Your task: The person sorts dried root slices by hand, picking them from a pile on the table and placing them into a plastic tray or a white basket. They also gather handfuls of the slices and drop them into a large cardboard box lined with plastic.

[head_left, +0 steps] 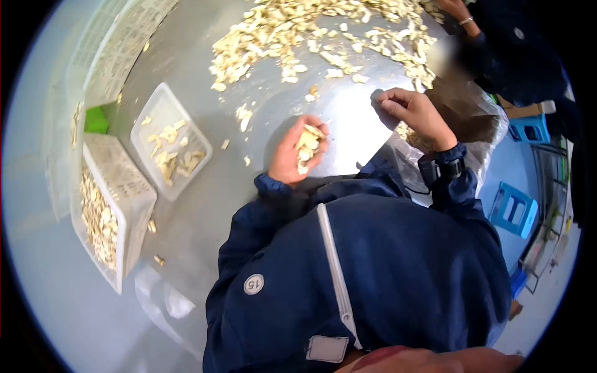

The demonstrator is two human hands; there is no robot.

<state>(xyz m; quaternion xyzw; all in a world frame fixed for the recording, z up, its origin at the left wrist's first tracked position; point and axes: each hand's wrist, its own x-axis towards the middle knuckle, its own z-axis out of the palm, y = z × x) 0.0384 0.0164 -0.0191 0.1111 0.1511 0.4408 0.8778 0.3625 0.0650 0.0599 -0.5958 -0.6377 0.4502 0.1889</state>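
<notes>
Slices [308, 144] of something pale fill the cupped left hand [291, 158], just below the big heap [311, 31] on the steel bench [348, 133]; tilting that palm could spill them. The right hand [413, 112], also below the heap, is pinched closed; what it holds cannot be told.

Navy jacket [385, 273], white zipper [333, 261], round badge [253, 284] marked 15, grey rectangular patch [328, 349]; black wristwatch [443, 169], right wrist.
</notes>
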